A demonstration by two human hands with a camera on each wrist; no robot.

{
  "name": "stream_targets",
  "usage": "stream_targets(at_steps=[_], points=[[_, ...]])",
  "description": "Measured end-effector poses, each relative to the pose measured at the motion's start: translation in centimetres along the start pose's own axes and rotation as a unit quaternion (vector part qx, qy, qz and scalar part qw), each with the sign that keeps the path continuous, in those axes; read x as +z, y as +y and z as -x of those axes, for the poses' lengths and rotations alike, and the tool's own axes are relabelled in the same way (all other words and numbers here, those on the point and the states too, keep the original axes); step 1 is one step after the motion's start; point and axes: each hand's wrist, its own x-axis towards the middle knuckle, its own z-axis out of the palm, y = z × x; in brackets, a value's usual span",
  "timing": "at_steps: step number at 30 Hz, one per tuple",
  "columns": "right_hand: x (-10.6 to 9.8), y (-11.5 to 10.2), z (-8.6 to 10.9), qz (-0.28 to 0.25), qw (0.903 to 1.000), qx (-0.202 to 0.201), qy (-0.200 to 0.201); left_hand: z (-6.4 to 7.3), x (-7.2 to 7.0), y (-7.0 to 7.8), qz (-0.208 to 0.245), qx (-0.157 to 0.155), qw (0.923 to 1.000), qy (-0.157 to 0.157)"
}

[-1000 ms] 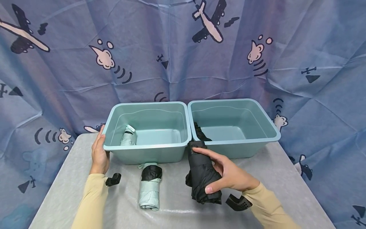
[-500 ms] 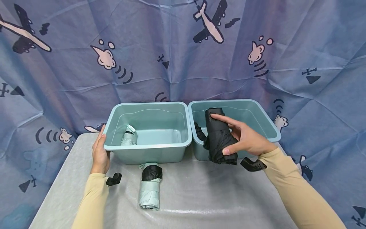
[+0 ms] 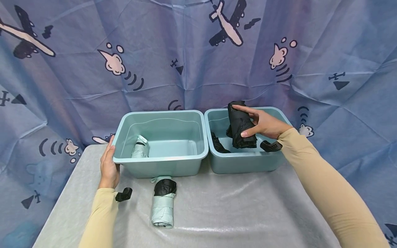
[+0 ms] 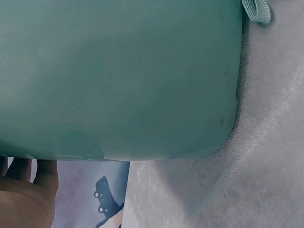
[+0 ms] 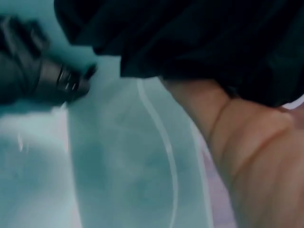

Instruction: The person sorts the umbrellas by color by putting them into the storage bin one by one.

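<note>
Two hands in view, two bins, four folded umbrellas: two black, two pale green. Your right hand (image 3: 262, 123) grips one, the held black umbrella (image 3: 240, 125), fingers on its upper part, thumb lower down. It's tilted, over the right bin (image 3: 242, 163); its top end overlaps the back rim in the head view, can't tell if they touch. The second black umbrella (image 3: 218, 144) lies inside that bin at the left end, apart from the one you hold.

Your left hand (image 3: 109, 167) has its fingers extended, resting against the outer left end of the left bin (image 3: 161, 168). One pale green umbrella inside (image 3: 140, 150) sits at that bin's left side, partly hidden by the front wall. The other, the banded green umbrella (image 3: 162, 210), lies on the table (image 3: 217, 213) just in front of the left bin, one black band near its top, cord loop (image 4: 259, 12) at the bin end. Bins stand side by side, rims about touching.

Also: two yellow sleeves (image 3: 328, 186), two black wrist devices (image 3: 124, 195), one at each wrist, one blue airplane-print curtain (image 3: 186, 44) behind.
</note>
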Motion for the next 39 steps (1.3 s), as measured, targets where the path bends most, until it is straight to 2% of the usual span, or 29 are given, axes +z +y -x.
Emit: stream_targets(at_steps=[8, 17, 28, 39], points=[[-1.4, 2.8, -2.7, 0.016, 0.9983, 0.046, -0.032, -0.1, 0.0, 0.0, 0.002, -0.004, 1.0000, 0.004], [-1.4, 5.1, -4.3, 0.070, 0.9907, 0.102, -0.056, -0.1, -0.1, 0.1, -0.007, -0.009, 0.9999, 0.006], [-1.1, 6.1, -5.4, 0.146, 0.9720, 0.157, -0.096, -0.2, -0.2, 0.1, -0.008, -0.004, 0.9999, 0.007], [-0.5, 6.1, -6.1, 0.191, 0.9604, 0.173, -0.107, -0.1, -0.1, 0.0, -0.006, -0.004, 1.0000, 0.006]])
